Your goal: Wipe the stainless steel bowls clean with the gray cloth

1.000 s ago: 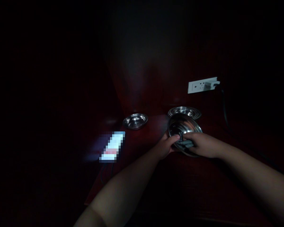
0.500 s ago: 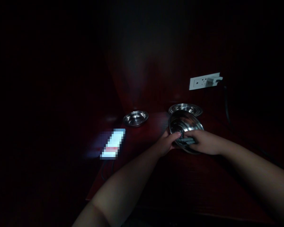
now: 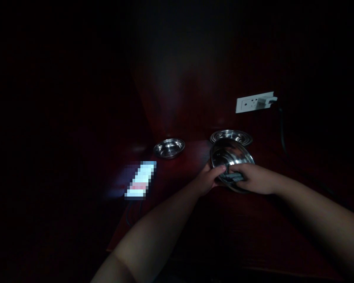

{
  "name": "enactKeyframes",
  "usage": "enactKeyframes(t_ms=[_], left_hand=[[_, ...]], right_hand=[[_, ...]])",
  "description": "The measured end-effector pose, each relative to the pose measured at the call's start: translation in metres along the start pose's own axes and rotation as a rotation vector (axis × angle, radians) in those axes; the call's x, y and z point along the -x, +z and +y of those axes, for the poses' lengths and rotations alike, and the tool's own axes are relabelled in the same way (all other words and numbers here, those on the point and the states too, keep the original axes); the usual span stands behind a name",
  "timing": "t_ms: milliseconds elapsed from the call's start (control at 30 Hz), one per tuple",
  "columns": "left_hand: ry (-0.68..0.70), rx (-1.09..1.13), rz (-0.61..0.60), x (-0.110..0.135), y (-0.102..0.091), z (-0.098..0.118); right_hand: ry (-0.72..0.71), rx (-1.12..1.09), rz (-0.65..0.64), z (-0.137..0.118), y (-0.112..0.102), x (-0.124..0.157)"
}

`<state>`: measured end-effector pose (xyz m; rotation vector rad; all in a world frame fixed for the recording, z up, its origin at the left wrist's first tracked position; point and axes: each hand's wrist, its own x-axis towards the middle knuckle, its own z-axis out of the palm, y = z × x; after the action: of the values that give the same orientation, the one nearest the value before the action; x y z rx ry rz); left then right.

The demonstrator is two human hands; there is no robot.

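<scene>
A shiny metal bowl (image 3: 231, 151) is tilted toward me, held above the dark red table. My left hand (image 3: 208, 179) grips its left rim, thumb over the inside and fingers behind. Inside the bowl, my right hand (image 3: 253, 177) is closed on a grey-green cloth (image 3: 233, 177) pressed against the metal near the lower rim. Just behind the held bowl lies a stack of metal dishes (image 3: 231, 135), partly covered by it. Another metal bowl (image 3: 169, 148) stands upright on the table to the left.
A lit, pixelated phone (image 3: 141, 181) lies at the table's left side, with a thin cable below it. On the back wall is a white socket plate (image 3: 247, 103) with a plug and a dark cord (image 3: 282, 133) hanging down. The room is very dark.
Hardly anything differs. My right hand and the cloth have shifted very slightly inside the bowl, while my left hand keeps its hold on the rim.
</scene>
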<state>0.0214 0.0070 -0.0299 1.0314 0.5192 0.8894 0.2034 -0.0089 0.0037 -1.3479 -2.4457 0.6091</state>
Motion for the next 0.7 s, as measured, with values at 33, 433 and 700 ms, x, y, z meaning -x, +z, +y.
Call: enactKeyframes(t_ms=[33,433,700], left_hand=[[-0.004,0.006,0.002,-0.0001,-0.0002,-0.0003],[0.057,-0.038,-0.131,0.0035,-0.0027,0.0011],[0.18,-0.196,-0.225,0.0032,0.0025,0.006]], right_hand=[[-0.004,-0.002,0.002,0.0012,0.0004,-0.0003],[-0.027,-0.12,-0.018,0.0055,0.0023,-0.0029],[-0.044,-0.314,-0.025,0.0071,0.0038,-0.0052]])
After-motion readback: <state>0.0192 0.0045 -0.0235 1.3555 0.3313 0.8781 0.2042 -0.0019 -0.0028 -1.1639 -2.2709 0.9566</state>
